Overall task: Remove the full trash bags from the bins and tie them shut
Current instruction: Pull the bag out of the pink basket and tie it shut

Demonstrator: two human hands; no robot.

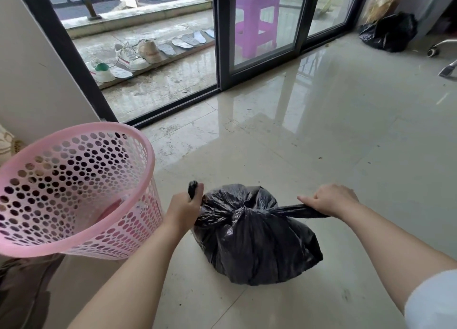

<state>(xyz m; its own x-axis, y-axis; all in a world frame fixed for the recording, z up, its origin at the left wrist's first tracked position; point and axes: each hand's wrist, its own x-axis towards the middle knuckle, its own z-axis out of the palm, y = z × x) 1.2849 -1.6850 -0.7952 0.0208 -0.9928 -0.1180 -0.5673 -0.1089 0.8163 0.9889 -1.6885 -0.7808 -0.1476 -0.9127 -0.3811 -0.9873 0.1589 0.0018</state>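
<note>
A full black plastic trash bag [257,239] sits on the glossy beige tiled floor [321,130], in the near middle of it, just to the right of a tipped pink perforated plastic bin [74,187] that leans with its open mouth up and toward the viewer. The bag is already out of that bin, and its neck is gathered into a knot on top. The left hand [184,206] is curled into a fist round one black tail of the neck, the end of which sticks up above the knuckles; the right hand [329,200] is curled round the other tail, which runs taut and nearly level from the knot out to the right. The relation that matters is this line: the two tails lie along one left-to-right axis with the knot midway between the hands, the left hand close against the bag and the right hand farther out. By my reading the knot is being drawn tight, and the coming move would be an even pull outward along that axis, or a second crossing of the tails over the knot. A second dark bag [389,31] lies at the far right corner of the floor by the sliding glass door [259,31].
</note>
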